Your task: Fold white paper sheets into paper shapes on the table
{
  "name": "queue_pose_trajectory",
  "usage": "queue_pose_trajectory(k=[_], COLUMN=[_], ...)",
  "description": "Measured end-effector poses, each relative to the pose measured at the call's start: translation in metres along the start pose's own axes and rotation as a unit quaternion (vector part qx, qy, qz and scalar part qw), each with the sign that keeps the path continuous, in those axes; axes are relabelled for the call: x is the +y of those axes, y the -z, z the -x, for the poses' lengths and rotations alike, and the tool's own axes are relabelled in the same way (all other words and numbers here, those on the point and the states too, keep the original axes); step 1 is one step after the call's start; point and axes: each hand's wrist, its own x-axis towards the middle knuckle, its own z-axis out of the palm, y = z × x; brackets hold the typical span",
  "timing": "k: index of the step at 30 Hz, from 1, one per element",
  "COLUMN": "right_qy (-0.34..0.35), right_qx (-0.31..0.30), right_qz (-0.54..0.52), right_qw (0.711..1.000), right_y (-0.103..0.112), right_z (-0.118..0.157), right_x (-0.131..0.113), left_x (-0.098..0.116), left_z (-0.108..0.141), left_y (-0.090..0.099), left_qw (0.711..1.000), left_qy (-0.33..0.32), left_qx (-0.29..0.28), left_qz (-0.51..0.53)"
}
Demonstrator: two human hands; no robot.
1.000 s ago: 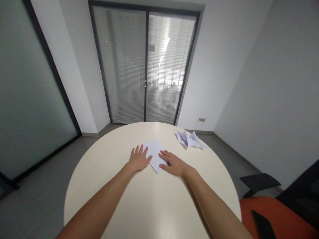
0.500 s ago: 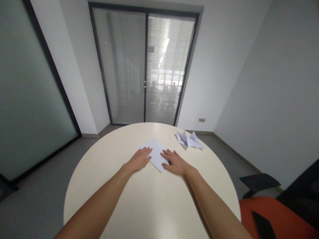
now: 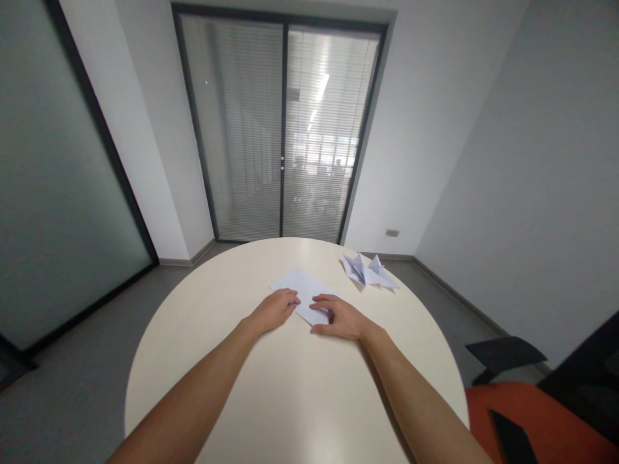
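A folded sheet of white paper (image 3: 305,289) lies on the round table, its lower corner pointing toward me. At its left edge is my left hand (image 3: 275,310), with fingers curled and thumb close to them on the paper's border. My right hand (image 3: 342,317) rests over the right side of the paper. Its fingers are bent but spread, and its thumb is apart, near the lower corner. Part of the paper's right side is hidden under this hand.
Folded white paper shapes (image 3: 368,270) with upright points stand near the table's far right edge. The cream round table (image 3: 271,399) fills the front. An orange chair (image 3: 541,419) with black armrests stands at the right. Beyond are glass doors (image 3: 242,129) with blinds.
My left hand's fingers have gone from lying flat to curled at the paper's edge. The right hand's fingers have bent and its thumb has moved toward me. The paper has turned slightly.
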Motion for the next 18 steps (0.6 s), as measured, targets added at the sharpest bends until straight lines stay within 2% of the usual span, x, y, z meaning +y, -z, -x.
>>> queue_pose_trajectory(k=[9, 18], right_qy=[-0.009, -0.023], right_qx=[-0.009, 0.0], right_qz=[-0.03, -0.064], right_qw=[0.999, 0.998], right_y=[-0.0021, 0.0018], right_z=[-0.0016, -0.0015], right_x=[0.0058, -0.0001], left_x=[-0.0048, -0.0044], left_z=[0.0023, 0.0016], left_y=[0.0033, 0.0064], left_qw=[0.997, 0.996], left_qy=[-0.065, -0.051], left_qx=[0.016, 0.002], left_qz=[0.05, 0.074])
